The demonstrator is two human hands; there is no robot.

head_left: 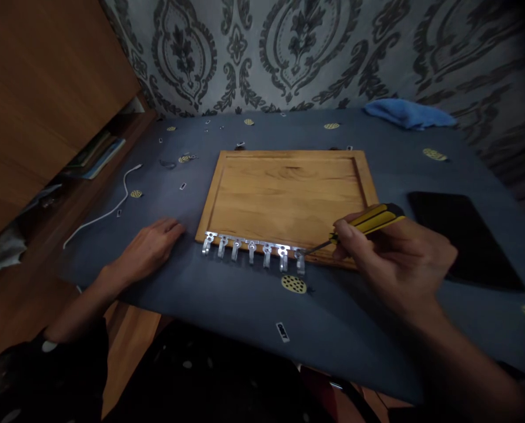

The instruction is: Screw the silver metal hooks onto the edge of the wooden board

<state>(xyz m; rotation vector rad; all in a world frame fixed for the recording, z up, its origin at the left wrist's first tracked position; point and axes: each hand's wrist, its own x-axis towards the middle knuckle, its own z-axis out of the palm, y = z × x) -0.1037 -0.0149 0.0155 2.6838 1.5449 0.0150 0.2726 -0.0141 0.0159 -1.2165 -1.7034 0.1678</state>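
A wooden board with a raised frame lies on the table. Along its near edge runs a metal hook rail with several silvery hooks hanging over the side. My right hand grips a yellow and black screwdriver, holding it slanted down to the left. Its tip meets the rail by the rightmost hook; whether it sits in a screw is too small to tell. My left hand rests palm down on the table, left of the board, with its fingers loosely bent and nothing seen in them.
A black tablet-like slab lies right of the board, and a blue cloth sits at the back right. A white cable curves along the left. Small metal bits lie beyond my left hand. A wooden cabinet borders the left side.
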